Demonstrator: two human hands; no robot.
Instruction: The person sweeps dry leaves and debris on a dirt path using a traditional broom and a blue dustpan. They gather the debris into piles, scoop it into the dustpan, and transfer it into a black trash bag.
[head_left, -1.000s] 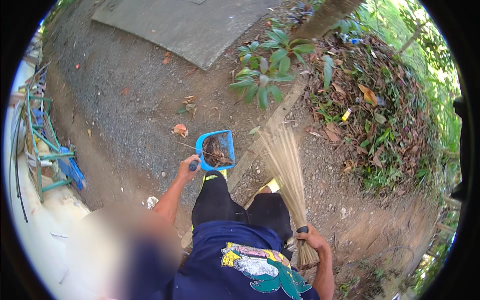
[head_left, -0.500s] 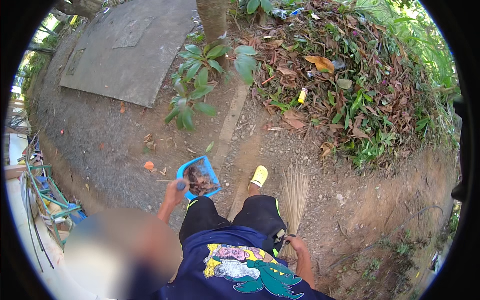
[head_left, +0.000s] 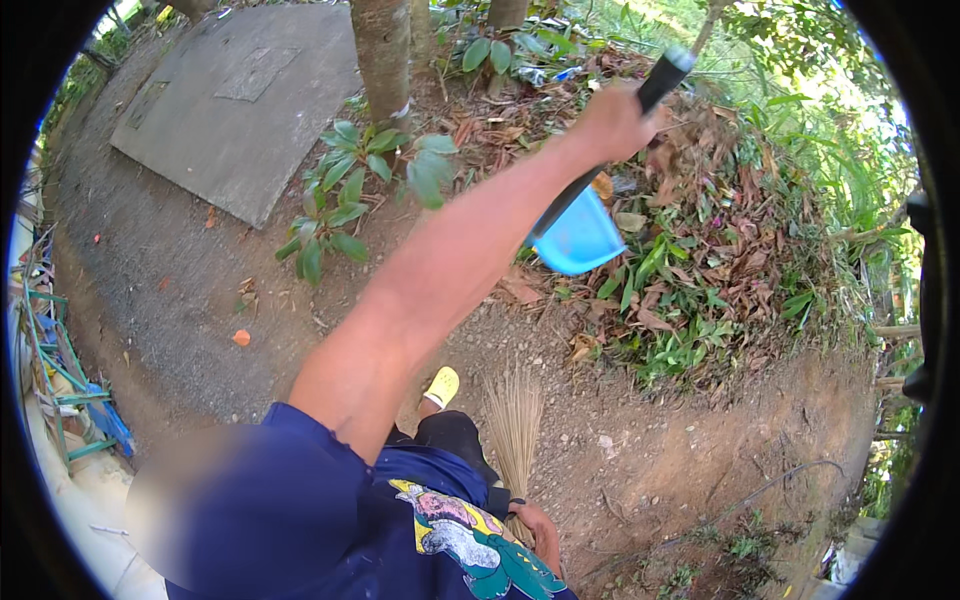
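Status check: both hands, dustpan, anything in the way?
Left hand gripping dustpan, right hand holding broom. Dustpan held out at leaf pile. Tree trunk left of dustpan, not touching it.

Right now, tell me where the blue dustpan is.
In the head view, the blue dustpan is right of centre, against the left side of the leaf pile, below the left hand gripping its dark handle.

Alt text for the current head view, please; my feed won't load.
The left hand, arm outstretched, grips the black handle of a blue dustpan held out toward a heap of leaves. The right hand holds a pale, fanned-out broom to the right of a yellow clog. A grey slab lies at upper left.
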